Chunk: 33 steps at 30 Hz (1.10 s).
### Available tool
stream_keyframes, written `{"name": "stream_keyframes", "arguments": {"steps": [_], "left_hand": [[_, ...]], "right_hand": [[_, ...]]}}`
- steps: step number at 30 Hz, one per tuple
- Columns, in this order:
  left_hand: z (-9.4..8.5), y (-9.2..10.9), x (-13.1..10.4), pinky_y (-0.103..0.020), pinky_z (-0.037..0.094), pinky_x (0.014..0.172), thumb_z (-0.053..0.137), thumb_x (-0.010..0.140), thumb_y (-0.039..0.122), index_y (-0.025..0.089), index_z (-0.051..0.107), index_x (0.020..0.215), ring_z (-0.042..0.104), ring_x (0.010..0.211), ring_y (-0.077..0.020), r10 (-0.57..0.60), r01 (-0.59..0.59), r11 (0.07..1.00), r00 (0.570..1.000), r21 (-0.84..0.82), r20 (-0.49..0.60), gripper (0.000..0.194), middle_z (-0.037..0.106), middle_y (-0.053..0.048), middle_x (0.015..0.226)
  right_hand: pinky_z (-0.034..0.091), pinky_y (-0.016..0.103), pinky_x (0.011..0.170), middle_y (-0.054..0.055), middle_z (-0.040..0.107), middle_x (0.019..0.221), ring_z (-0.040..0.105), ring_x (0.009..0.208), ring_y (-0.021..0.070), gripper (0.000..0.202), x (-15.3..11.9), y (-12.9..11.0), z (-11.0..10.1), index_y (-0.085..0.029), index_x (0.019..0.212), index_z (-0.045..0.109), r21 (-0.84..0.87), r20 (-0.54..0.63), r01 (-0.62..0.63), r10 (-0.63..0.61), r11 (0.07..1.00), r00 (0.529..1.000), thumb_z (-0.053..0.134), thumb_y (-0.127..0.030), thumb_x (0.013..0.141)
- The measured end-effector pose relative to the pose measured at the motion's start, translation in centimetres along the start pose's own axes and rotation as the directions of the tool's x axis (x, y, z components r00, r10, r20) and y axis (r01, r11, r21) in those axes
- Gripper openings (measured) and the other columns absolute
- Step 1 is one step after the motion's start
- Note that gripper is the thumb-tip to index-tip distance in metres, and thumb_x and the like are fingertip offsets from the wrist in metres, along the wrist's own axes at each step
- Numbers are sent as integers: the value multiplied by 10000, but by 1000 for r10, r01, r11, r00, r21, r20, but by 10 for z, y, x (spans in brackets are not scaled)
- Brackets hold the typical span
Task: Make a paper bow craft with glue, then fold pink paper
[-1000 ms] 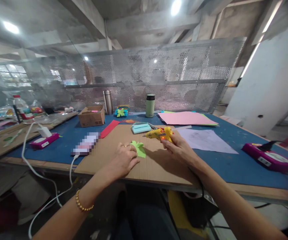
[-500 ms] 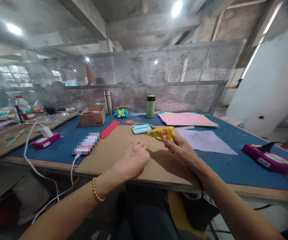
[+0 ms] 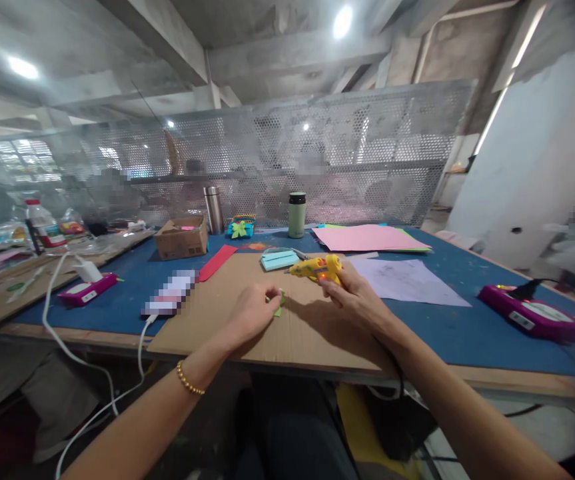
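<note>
My right hand is wrapped round a yellow glue gun, whose nozzle points left and whose small light glows orange. Over the brown cardboard, my left hand pinches a small green piece between thumb and fingers. Behind the hands lies a folded light blue piece, just beyond the nozzle. A red strip rests along the cardboard's back left edge.
Left are a phone on a white cable, a purple power strip and a cardboard box. Behind stand a steel flask and a green cup. Pink paper, lilac paper and another purple strip lie right.
My left hand has turned and moved slightly left, and the green piece now shows at its fingertips. The glue gun stays in my right hand. The view has shifted a little.
</note>
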<state>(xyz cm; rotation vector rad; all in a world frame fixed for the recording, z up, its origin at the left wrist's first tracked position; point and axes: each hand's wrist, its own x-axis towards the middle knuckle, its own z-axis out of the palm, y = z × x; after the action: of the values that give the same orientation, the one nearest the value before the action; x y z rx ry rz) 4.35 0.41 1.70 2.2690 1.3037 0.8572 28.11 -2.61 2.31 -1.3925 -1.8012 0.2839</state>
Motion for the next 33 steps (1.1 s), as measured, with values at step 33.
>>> {"name": "stream_keyframes", "arguments": {"steps": [33], "left_hand": [[-6,-40,29,-226,388,548,555,864,206,155,655,754,562,479,-113,-89,88,996,995,-34,-43,157,630,-8,591]], "right_hand": [[384,302,554,20,563,660,513,633,183,462,10,-4,3,-228,753,570,-125,163,32,-12,992,987,441,-634,932]]}}
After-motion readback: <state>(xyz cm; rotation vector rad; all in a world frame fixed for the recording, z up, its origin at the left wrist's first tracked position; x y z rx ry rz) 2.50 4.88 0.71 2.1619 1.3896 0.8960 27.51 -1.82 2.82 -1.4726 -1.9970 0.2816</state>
